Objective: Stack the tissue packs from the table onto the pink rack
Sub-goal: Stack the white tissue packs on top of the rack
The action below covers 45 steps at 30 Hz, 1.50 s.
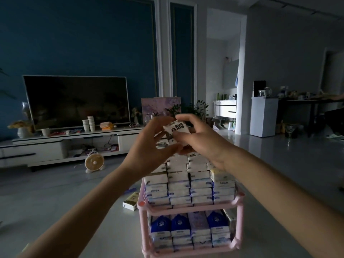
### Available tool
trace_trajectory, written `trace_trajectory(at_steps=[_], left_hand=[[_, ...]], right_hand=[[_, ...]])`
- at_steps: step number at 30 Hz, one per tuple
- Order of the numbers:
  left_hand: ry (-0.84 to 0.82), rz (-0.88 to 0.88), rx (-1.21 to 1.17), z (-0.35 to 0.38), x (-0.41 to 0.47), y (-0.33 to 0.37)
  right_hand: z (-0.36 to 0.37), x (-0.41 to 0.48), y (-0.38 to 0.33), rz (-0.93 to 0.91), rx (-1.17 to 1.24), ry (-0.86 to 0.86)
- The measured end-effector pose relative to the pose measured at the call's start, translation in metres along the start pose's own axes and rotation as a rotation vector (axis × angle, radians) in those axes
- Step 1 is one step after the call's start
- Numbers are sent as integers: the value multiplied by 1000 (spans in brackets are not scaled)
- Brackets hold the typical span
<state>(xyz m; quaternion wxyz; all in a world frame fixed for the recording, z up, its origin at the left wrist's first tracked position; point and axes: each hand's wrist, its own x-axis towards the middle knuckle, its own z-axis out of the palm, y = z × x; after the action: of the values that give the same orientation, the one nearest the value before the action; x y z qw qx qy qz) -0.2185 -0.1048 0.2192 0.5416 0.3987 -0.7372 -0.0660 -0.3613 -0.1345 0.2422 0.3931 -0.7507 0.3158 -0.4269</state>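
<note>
The pink rack point(144, 216) stands low in the middle, both shelves packed with tissue packs. On its upper shelf rises a tall pile of white packs point(178, 183); blue-fronted packs point(179, 223) fill the shelf below. Above the pile's top, both hands meet. My right hand point(201, 138) pinches a white tissue pack with black lettering point(176, 128), tilted. My left hand point(149, 146) curls round small packs point(162, 144) at the pile's top and touches the same lettered pack. What lies under my palms is hidden.
One tissue pack point(131, 201) lies on the grey floor left of the rack. A small fan point(94, 162) stands on the floor before a white TV cabinet point(37, 151) with a dark TV point(76, 101). A white cabinet point(263, 116) stands at the right.
</note>
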Motion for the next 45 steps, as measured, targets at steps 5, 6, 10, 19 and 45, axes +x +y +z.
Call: trace_trajectory(at_steps=[5,6,10,19,45], left_hand=[[63,-272,-93,-15,-4,-26],[109,-375,-132,-16,-7,-37],[152,-656,-298,-13,-12,-67],[22,-895,-648,2,1,-92],[116,-1154,-624,25,-115,-127]], right_hand=[[-22,10,12,119,191,175],[-31,10,15,134,216,242],[-57,15,40,187,139,474],[-45,20,72,412,177,421],[13,-103,74,320,253,-39]])
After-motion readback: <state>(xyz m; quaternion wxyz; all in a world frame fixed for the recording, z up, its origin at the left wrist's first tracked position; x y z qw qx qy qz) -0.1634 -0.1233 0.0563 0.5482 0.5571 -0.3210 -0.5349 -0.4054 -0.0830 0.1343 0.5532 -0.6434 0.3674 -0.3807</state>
